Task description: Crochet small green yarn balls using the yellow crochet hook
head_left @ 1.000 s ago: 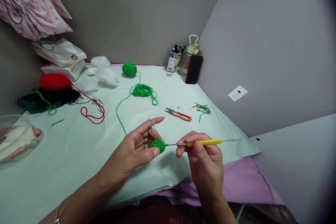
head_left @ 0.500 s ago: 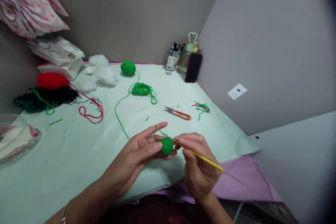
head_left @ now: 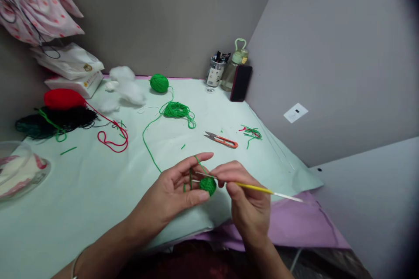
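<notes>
Pinching small green crochet piece (head_left: 208, 185) in left hand (head_left: 178, 192), thumb and middle fingers closed on it, index finger stretched out straight. Gripping yellow-handled crochet hook (head_left: 258, 189) in right hand (head_left: 245, 200), pinched between thumb and fingertips, metal tip laid across the top of the piece, handle end pointing out right. Holding all this low over the near edge of the pale green sheet (head_left: 81, 192), just above purple cloth (head_left: 294, 226). Working with green strand (head_left: 147, 139) run over the left fingers, then back across the sheet to loose green coil (head_left: 176, 110) and on to green yarn ball (head_left: 159, 83) near the back wall. Beyond the hands: orange snips (head_left: 221, 140), just right of them yarn scraps (head_left: 250, 132). Back right corner: pen jar (head_left: 215, 74), bottle (head_left: 236, 67), dark phone (head_left: 240, 83) leaning on the wall. Left side: red yarn (head_left: 63, 99) on black yarn (head_left: 62, 120), red loop (head_left: 113, 141) trailing off, white stuffing (head_left: 126, 87), clear container (head_left: 16, 170) at the far left edge.
</notes>
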Motion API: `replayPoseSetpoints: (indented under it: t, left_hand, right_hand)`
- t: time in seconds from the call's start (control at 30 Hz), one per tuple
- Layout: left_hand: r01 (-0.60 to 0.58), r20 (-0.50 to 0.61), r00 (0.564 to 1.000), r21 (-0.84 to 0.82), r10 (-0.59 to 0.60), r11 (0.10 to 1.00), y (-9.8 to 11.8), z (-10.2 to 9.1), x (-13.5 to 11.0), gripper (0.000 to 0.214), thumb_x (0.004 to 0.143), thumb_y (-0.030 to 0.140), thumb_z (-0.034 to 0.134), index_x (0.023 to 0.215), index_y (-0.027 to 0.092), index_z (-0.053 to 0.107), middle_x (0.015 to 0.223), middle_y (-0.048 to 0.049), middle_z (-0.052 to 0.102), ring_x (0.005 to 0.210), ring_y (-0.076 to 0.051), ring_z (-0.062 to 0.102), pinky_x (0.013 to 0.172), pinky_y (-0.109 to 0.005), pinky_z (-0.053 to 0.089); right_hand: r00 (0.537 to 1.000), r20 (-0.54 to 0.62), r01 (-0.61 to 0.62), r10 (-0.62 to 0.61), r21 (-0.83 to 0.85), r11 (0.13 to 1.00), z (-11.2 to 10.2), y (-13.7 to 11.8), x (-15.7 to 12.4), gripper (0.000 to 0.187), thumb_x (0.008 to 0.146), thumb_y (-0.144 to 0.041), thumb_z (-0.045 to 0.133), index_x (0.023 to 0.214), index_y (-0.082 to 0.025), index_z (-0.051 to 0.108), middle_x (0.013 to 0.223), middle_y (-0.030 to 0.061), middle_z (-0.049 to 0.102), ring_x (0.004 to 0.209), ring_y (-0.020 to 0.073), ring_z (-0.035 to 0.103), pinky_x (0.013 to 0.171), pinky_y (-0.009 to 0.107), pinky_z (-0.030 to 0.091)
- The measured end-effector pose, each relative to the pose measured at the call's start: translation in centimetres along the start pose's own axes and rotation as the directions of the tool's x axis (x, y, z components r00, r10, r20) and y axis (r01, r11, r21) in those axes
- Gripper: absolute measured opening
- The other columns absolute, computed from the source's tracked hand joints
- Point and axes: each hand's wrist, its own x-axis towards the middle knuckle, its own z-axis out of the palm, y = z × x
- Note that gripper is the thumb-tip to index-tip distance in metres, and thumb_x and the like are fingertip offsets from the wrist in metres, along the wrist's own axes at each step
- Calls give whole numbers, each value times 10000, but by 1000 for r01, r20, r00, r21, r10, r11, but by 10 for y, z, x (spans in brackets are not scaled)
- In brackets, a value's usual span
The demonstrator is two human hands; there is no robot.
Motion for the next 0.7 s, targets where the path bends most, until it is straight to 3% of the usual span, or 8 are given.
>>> replayPoseSetpoints:
  t: [0.07,0.23,0.4,0.7]
  left_hand:
    - [-3,-27,1000,27,4,1000,-1,0,0,589,780,192,875,1311,373,696,1024,21,681,1015,-154,639,953,-291,462]
    - [-20,-101,994,159,37,987,1,1,-1,612,737,150,869,1274,400,717,992,26,586,1001,-167,612,905,-296,479]
    - [-49,-155,983,303,100,952,6,4,0,596,708,121,845,1237,375,739,1023,18,586,1023,-174,593,945,-311,487]
    - [-77,-162,973,445,165,892,13,7,0,554,708,118,800,1231,289,739,954,19,558,901,-147,567,909,-290,521]
  right_hand:
    - [999,22,35,-34,-71,997,2,2,-1,172,1002,-248,633,1061,-272,792,987,48,771,938,192,660,805,328,517]
    - [999,14,-49,48,128,990,1,8,0,158,1022,-283,604,1039,-274,761,947,22,770,865,163,645,726,285,500]
    - [993,35,-120,115,220,968,-2,10,0,162,1036,-305,580,1017,-249,732,942,21,766,847,145,641,755,275,510]
    - [991,125,-57,39,137,989,-9,2,4,177,1052,-305,548,1049,-250,717,941,22,785,847,161,656,751,305,507]
